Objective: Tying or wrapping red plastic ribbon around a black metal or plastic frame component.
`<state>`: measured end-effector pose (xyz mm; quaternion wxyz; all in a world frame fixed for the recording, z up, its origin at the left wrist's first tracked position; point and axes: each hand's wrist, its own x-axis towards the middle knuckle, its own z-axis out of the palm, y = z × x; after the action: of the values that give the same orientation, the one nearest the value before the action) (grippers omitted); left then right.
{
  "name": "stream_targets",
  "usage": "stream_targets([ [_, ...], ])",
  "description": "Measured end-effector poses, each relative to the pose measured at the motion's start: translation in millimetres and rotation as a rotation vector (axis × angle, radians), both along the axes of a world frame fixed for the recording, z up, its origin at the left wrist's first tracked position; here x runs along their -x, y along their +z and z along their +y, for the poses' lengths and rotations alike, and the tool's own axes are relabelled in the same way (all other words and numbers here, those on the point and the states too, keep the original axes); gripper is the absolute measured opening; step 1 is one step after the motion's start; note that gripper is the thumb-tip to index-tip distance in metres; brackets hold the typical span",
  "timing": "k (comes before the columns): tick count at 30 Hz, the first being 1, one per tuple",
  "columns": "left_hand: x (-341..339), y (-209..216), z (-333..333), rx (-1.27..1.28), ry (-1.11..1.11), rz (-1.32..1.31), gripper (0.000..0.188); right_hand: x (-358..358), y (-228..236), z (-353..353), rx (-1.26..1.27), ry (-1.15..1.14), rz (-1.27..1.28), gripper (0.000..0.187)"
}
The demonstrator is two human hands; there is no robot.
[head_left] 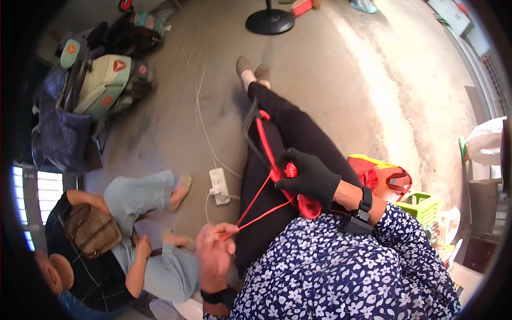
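Presently, the red cord [265,216] is held above the lap, between the two hands. By the bare left hand [212,250], slightly blurred, the cord is pinched between thumb and fingers; two strands are drawn from there, spreading into a narrow V toward the right hand [309,180]. The right hand is covered by a black glove and is closed around a red bundle [290,169], part of which is exposed between thumb and fingers. Below the glove, a red coil [309,207] is seen against the lap. Beyond it, a red strip [265,140] is extended along the black trousers [306,128], beside a thin black bar [255,144]. A black band is worn on each wrist. A flowered shirt [325,272] is worn above the trousers.

To the right, a green basket [426,208] is placed just beside a red and yellow bag [392,178]. To the left, a white power strip [219,185] is laid on the floor [170,128]. Past it, a brown bag [93,232] is held on the lap of a seated person [149,266]. Farther off, a scooter [104,88] is parked, and a round black stand base [270,22] is positioned on the floor.
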<state>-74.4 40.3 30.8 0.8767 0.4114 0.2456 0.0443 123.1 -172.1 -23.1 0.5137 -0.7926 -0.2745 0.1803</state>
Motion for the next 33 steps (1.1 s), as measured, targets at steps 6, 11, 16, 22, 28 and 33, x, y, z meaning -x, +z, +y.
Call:
stream_targets([
  [6,3.4,-5.6,61.2,0.219,-0.478,-0.495,0.018,-30.7,26.0,-22.2,0.256,-0.117,-0.058,0.038],
  [11,-70.7,16.3,9.4,-0.145,-0.12,-0.405,0.013,-60.2,51.9,-10.4,0.374,-0.162,-0.118,0.048],
  [16,-129.3,-63.7,-5.4,-0.203,-0.221,-0.059,0.025,-53.8,22.3,38.3,0.143,-0.145,-0.153,0.043],
  [22,-131.6,-90.2,-14.7,-0.028,-0.174,-0.059,0.036,-37.7,-9.0,52.3,-0.064,-0.097,-0.178,0.029],
  [28,-123.5,-102.0,5.9,-0.075,-0.127,-0.161,0.032,-33.1,14.5,53.3,0.084,0.195,-0.28,0.021],
  [33,-116.2,-82.9,27.7,0.408,-0.13,-0.273,0.033,-4.1,52.2,10.8,-0.247,-0.041,0.043,0.022],
])
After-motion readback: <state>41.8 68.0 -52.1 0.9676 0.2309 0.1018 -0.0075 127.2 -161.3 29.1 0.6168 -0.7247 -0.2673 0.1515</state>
